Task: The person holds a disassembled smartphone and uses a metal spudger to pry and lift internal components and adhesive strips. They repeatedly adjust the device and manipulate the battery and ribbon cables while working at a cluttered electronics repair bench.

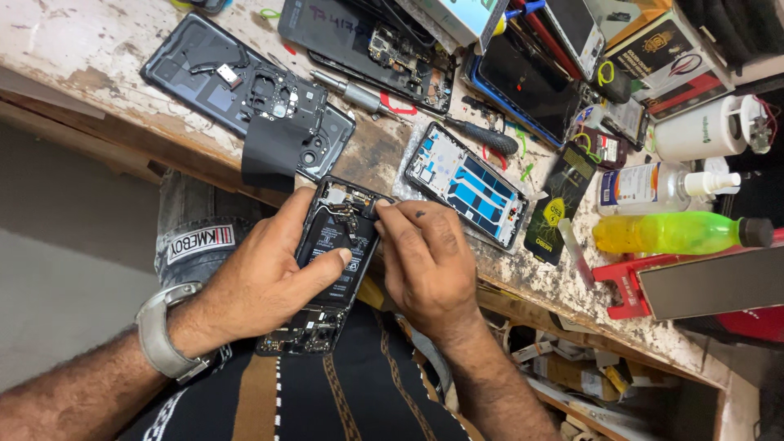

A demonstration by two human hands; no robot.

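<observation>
Striped fabric on the person's lap (343, 392), and just above it both hands busy on an opened phone (331, 269).

His left hand (261, 282), a grey watch (163, 331) on its wrist, is wrapped round the phone from the side with the thumb pressed flat on the dark battery area, holding it at the edge of the worn wooden bench (82, 49). His right hand (429, 261) is pinched shut on a small tool whose tip sits at the phone's upper circuit section; the tool itself is mostly hidden by the fingers. Just beyond lies a phone frame with blue patches (465, 184), and a black-handled screwdriver (482, 135) near it. Further left rests another stripped phone back (237, 90). A yellow-green bottle (678, 233) lies well apart to the right.
</observation>
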